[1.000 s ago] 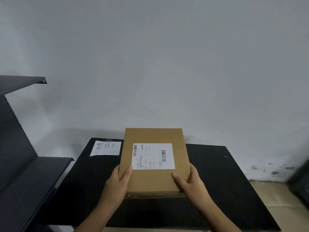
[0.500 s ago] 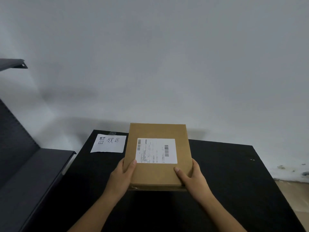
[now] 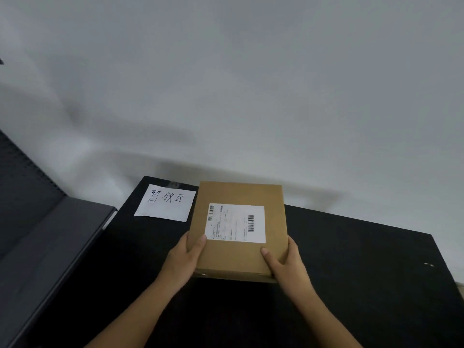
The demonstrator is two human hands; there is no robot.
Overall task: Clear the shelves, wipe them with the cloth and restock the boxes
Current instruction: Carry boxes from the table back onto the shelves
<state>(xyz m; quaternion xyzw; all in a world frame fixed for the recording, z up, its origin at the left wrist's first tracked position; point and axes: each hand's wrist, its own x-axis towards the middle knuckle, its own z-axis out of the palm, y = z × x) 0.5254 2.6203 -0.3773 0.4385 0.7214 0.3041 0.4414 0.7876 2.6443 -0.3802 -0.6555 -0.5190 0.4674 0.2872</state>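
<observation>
On the shipping label (image 3: pixel 236 223) the print is too small for us to read. The box (image 3: pixel 238 257) hides the fingers of the left hand (image 3: pixel 184 259) and right hand (image 3: pixel 286 266) beneath it; only thumbs show on top. At 9 o'clock the shelf (image 3: pixel 50 247) runs off the frame, at 4 o'clock the table (image 3: pixel 364 272). Whether the box touches the table, we cannot tell.
</observation>
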